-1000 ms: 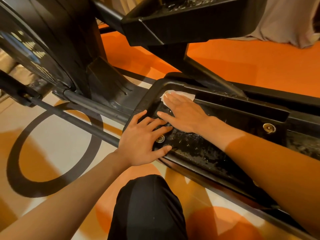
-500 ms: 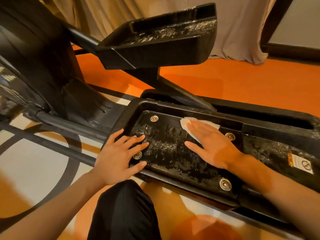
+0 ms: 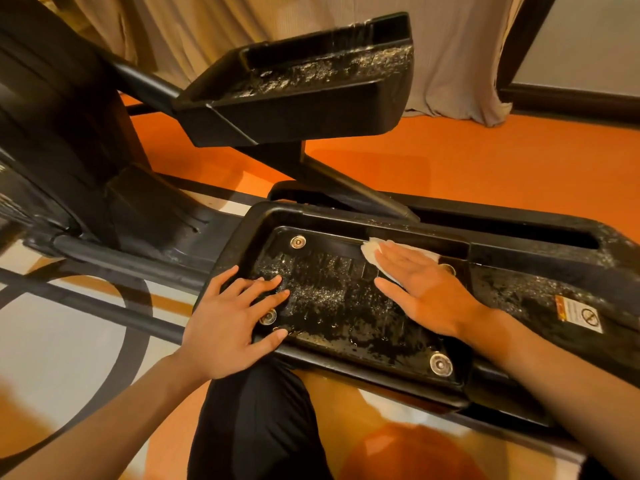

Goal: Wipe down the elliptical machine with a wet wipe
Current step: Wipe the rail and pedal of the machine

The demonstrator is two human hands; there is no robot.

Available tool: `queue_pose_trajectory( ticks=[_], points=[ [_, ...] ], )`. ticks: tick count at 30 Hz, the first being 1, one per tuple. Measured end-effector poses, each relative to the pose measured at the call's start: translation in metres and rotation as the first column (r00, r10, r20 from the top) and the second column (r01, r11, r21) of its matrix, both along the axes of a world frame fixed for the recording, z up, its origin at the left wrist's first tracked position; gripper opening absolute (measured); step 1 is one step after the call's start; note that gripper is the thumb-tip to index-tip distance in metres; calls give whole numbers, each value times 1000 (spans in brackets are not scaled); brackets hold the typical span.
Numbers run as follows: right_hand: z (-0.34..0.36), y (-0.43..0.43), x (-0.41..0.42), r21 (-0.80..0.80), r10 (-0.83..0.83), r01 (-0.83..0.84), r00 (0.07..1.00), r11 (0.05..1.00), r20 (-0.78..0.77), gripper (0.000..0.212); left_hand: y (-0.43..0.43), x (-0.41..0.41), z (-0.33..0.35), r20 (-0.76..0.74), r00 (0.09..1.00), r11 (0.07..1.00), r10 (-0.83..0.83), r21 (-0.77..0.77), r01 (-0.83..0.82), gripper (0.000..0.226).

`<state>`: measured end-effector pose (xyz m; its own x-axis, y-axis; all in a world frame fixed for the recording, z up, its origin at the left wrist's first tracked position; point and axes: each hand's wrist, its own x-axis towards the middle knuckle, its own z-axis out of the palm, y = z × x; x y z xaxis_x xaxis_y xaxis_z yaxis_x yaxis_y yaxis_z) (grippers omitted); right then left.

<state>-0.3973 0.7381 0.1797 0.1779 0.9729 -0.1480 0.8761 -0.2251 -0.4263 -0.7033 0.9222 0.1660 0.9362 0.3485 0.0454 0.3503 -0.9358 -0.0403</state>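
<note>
- The right hand point(image 3: 429, 289), fingers straight and flat, is pressing a crumpled white wet wipe point(image 3: 371, 251) beneath its fingertips.
- The left hand point(image 3: 228, 323), fingers spread, is resting on the long, wet-glistening black ribbed plastic pedal point(image 3: 341, 306), whose long axis is running from hand to hand.

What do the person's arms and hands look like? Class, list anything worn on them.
The left hand and right hand are bare: no gloves, rings or watch show. The left forearm and right forearm are bare too, with no sleeve in view. No bands or markings show at either wrist.
</note>
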Motion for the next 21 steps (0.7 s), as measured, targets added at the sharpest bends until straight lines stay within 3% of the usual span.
queue_pose_trajectory(
  ticks=[3, 7, 11, 14, 17, 21],
  points=[
    [-4, 15, -5, 32, 36, -34, 996, 999, -86, 114, 1, -1, 0, -7, 1000, 1000, 6, -5, -6, 70],
    [-1, -12, 7, 36, -95, 103, 979, 994, -178, 73, 1, -2, 1, 8, 1000, 1000, -1, -3, 1, 70],
    [-1, -52, 13, 73, -155, 172, 968, 982, -198, 73, 2, -2, 1, 37, 999, 1000, -13, 7, 13, 68],
    [-2, -70, 9, 59, -119, 131, 976, 990, -185, 70, 2, -2, 0, 41, 999, 1000, -19, 12, 18, 66],
    [2, -83, 7, 57, -62, 78, 970, 995, -237, 54, 3, -3, 0, 33, 999, 1000, -17, 11, 17, 69],
    [-3, -108, -11, 175, 46, 8, 952, 984, -302, 44, 3, -3, -1, 28, 999, 1000, -23, 20, 23, 68]
  ],
)
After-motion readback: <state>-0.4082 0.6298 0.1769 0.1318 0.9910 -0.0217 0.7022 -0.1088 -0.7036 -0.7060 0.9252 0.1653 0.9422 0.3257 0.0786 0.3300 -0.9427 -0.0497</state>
